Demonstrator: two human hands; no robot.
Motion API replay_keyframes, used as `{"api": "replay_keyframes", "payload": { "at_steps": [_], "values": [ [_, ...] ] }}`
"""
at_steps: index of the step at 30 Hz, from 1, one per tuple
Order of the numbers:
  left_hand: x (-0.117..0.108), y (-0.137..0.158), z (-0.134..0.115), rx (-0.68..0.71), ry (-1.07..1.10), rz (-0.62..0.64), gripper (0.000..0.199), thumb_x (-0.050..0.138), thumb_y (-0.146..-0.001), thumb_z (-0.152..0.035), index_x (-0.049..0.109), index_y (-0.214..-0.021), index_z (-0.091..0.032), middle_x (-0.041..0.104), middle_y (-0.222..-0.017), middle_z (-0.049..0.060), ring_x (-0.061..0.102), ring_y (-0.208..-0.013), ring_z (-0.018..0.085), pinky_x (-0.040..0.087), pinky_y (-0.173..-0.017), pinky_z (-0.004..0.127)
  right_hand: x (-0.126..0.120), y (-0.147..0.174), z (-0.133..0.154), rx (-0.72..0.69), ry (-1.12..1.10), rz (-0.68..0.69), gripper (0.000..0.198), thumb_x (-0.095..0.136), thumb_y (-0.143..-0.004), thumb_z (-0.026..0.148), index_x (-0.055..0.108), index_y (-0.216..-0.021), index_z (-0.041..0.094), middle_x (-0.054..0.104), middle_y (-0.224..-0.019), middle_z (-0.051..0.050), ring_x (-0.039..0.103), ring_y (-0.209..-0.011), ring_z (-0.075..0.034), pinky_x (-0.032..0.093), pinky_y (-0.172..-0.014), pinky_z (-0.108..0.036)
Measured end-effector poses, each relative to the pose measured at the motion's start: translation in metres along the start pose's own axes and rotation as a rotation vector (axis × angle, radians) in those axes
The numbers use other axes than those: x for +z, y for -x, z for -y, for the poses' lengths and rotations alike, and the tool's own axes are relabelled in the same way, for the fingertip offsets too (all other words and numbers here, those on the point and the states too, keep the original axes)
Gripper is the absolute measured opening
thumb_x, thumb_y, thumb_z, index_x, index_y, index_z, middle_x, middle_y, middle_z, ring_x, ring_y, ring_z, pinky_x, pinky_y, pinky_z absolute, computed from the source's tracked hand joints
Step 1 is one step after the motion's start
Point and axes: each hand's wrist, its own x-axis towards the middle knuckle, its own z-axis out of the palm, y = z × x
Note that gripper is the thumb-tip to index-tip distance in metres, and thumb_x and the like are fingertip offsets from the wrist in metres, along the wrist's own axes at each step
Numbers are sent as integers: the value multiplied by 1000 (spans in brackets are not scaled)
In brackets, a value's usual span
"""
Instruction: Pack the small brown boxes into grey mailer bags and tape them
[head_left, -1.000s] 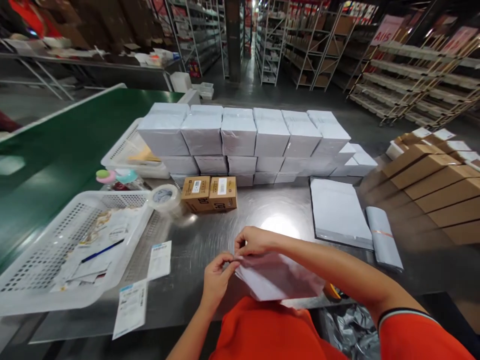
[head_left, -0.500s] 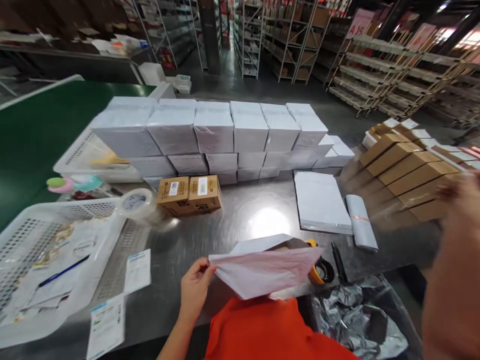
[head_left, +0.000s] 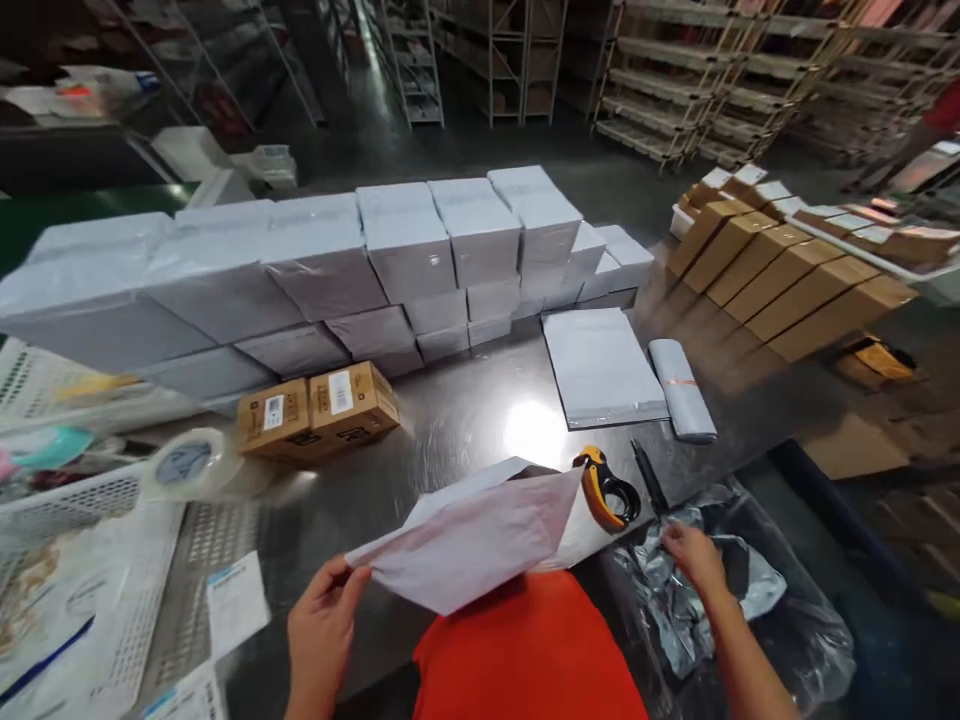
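My left hand (head_left: 334, 600) pinches the left edge of a white mailing bag (head_left: 480, 535), which lies slanted in front of my red clothing. Its far edge gapes a little, and the inside is mostly hidden. My right hand (head_left: 694, 555) is over crumpled silver plastic (head_left: 675, 620) in a clear bag at the bench's right side. Its fingers are pinched together; whether they grip the plastic is unclear. Between the hands lie a yellow-and-black tape dispenser (head_left: 607, 495) and a black pen (head_left: 649, 475).
White-wrapped blocks (head_left: 412, 240) form a long stacked row behind two brown boxes (head_left: 319, 410). A tape roll (head_left: 187, 462) and white basket (head_left: 154, 600) stand left. Flat white mailers (head_left: 604, 365) and a banded roll (head_left: 682, 390) lie right, before brown cartons (head_left: 780, 280).
My right hand has come from the far right, near the cartons, to the silver plastic. My left hand still holds the mailing bag. The view has turned right.
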Motion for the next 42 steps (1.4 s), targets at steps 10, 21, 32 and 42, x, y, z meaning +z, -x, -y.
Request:
{"api": "replay_keyframes", "payload": {
  "at_steps": [10,21,32,42],
  "values": [
    [-5,-1,10,54,98,26,50,86,-47,-59,68,-70,-18,68,-74,2,62,-75,18,53,-67,22,3,-52,151,-793,-583,793,56,89,-54,56,73,-96,22,35,-160,-12,31,-148,-31,25,-120,-47],
    [-3,13,-13,-116,494,213,39,92,-54,-45,66,-62,-18,75,-90,8,68,-91,21,56,-80,23,12,-40,144,-642,-789,680,47,87,-55,60,65,-66,20,75,-93,-8,63,-119,-31,20,-124,-47],
    [12,14,-28,-156,515,80,52,96,-39,-51,64,-61,-16,63,-74,2,56,-70,11,49,-65,14,7,-38,131,-731,-567,509,48,63,-82,65,68,-66,20,63,-68,-5,61,-81,-21,48,-91,-38],
    [26,11,-19,-97,458,67,49,90,-52,-54,61,-61,-16,52,-64,-2,43,-64,10,41,-57,16,41,-37,118,-623,-637,308,52,54,-89,61,51,-59,19,46,-61,1,42,-61,-13,35,-61,-28]
  ]
}}
